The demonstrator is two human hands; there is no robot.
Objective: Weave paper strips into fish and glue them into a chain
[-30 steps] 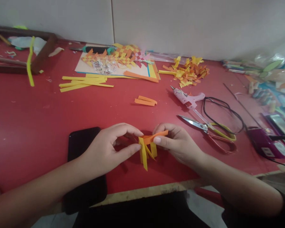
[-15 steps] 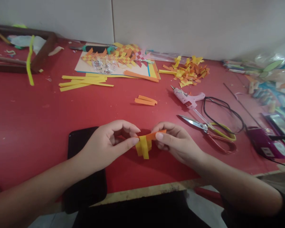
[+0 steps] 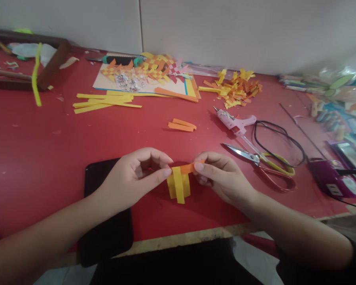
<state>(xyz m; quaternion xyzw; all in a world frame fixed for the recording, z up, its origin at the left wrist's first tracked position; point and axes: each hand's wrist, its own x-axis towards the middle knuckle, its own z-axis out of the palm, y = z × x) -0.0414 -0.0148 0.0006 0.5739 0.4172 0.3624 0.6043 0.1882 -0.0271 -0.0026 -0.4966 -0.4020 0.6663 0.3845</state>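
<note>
My left hand (image 3: 135, 174) and my right hand (image 3: 219, 176) meet over the near middle of the red table (image 3: 41, 150). Between them is a small piece of interlaced paper strips (image 3: 179, 182): yellow strips hang down, and an orange strip runs across their top. Thumb and forefinger of my left hand pinch the piece's left side. At the orange strip's right end, the fingertips of my right hand pinch it. My left wrist lies over a black phone (image 3: 106, 206).
Scissors (image 3: 259, 160), a pink glue gun (image 3: 235, 120) with a black cord and a purple power block (image 3: 329, 178) lie to the right. Two short orange strips (image 3: 182, 125), long yellow strips (image 3: 103, 102), woven paper pieces (image 3: 150, 71), paper scraps (image 3: 234, 89) and a wooden frame (image 3: 52, 65) lie farther back.
The splayed yellow strips have been drawn together and now hang flat and parallel. Both hands have shifted slightly away from me while keeping their pinch.
</note>
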